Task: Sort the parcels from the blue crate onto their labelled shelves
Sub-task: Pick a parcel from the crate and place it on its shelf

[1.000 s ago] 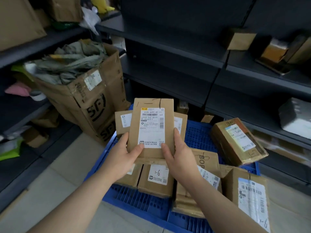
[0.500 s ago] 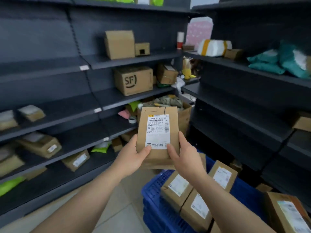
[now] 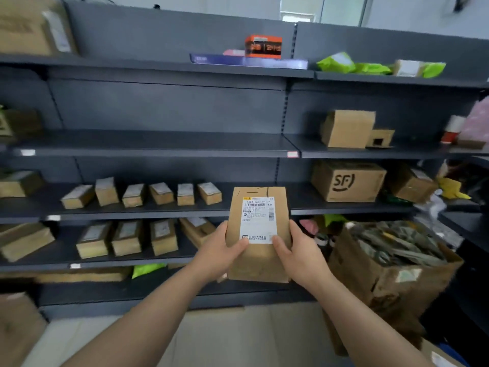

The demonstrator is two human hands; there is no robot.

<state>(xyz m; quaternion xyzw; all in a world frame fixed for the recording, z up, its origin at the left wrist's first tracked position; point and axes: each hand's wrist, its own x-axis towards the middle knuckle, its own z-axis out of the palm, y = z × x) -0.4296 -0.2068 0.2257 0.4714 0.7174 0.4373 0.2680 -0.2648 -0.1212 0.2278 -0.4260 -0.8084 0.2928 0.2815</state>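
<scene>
I hold a brown cardboard parcel (image 3: pixel 258 260) with a white shipping label upright in front of me, label facing me. My left hand (image 3: pixel 219 254) grips its left side, thumb on the label's lower corner. My right hand (image 3: pixel 299 254) grips its right side, thumb on the label's other corner. Behind the parcel stands a dark grey shelf unit (image 3: pixel 158 144) with small tags on the shelf edges. Several small labelled parcels (image 3: pixel 143 194) line one shelf, and more parcels (image 3: pixel 127 238) lie on the shelf below. The blue crate is out of view.
A big SF carton (image 3: pixel 346 181) and two plain boxes (image 3: pixel 349 128) sit on the right shelves. An open brown carton (image 3: pixel 391 276) stuffed with packaging stands on the floor at right. Green mailers (image 3: pixel 370 67) and an orange box (image 3: pixel 263 46) lie on the top shelf.
My view has swung left from the blue crate up to the shelf unit. Both hands keep the same hold on the parcel, carried along in front of me.
</scene>
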